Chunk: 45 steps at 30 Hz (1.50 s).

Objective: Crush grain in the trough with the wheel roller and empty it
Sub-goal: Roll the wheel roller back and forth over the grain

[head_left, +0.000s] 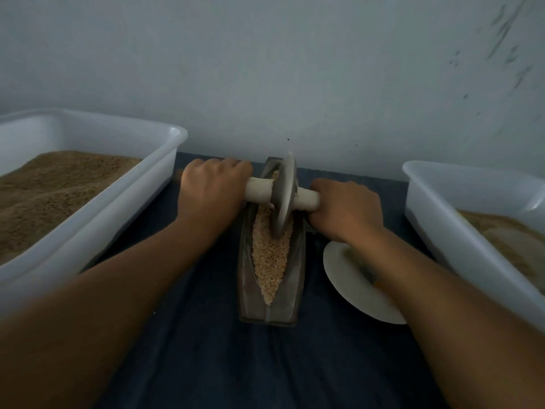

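A narrow boat-shaped metal trough (296,278) lies lengthwise on the dark cloth in front of me, filled with pale grain (269,261). A grey metal wheel roller (283,196) stands upright in the trough's far half, its rim down in the grain. A pale wooden axle (259,188) runs through the wheel. My left hand (212,190) grips the axle's left end. My right hand (346,209) grips its right end.
A large white plastic tub (124,199) holding brown ground grain sits at the left. A second white tub (460,231) with similar contents sits at the right. A white plate (348,287) lies beside the trough under my right forearm. A pale wall rises just behind.
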Available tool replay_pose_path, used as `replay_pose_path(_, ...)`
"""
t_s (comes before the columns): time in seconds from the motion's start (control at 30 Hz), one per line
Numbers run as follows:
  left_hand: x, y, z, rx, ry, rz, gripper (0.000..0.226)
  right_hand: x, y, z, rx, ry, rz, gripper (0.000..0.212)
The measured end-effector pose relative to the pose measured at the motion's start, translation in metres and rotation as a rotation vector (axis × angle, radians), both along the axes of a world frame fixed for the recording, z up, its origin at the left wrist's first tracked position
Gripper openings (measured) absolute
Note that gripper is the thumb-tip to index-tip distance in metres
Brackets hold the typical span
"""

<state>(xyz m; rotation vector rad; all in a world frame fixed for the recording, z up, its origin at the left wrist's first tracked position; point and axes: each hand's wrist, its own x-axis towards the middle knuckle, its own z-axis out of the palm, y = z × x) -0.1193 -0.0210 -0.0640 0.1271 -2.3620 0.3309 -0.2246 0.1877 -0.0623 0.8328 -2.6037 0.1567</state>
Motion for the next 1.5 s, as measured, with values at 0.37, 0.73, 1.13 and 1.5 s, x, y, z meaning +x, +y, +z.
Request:
replay_pose_path(0.37,0.034,0.007,-0.025,0.059,0.218,-0.006,0.012,0.054,0.02,-0.01,-0.073,0.283,0.108,0.018)
replay_pose_path(0.73,0.064,0.012,-0.031,0.089,0.256,-0.083,0.018,0.078,0.034,-0.017,-0.153,0.332,0.168,0.021)
replay_pose_path(1.13,0.015,-0.002,-0.015,0.094,0.052,0.008,0.022,0.029,0.008,-0.006,-0.014,0.262,0.064,0.022)
replay_pose_path(1.5,-0.032,-0.02,0.013,0.137,-0.325,0.114,0.023,-0.022,-0.012,0.02,0.156,-0.101,-0.032,0.024)
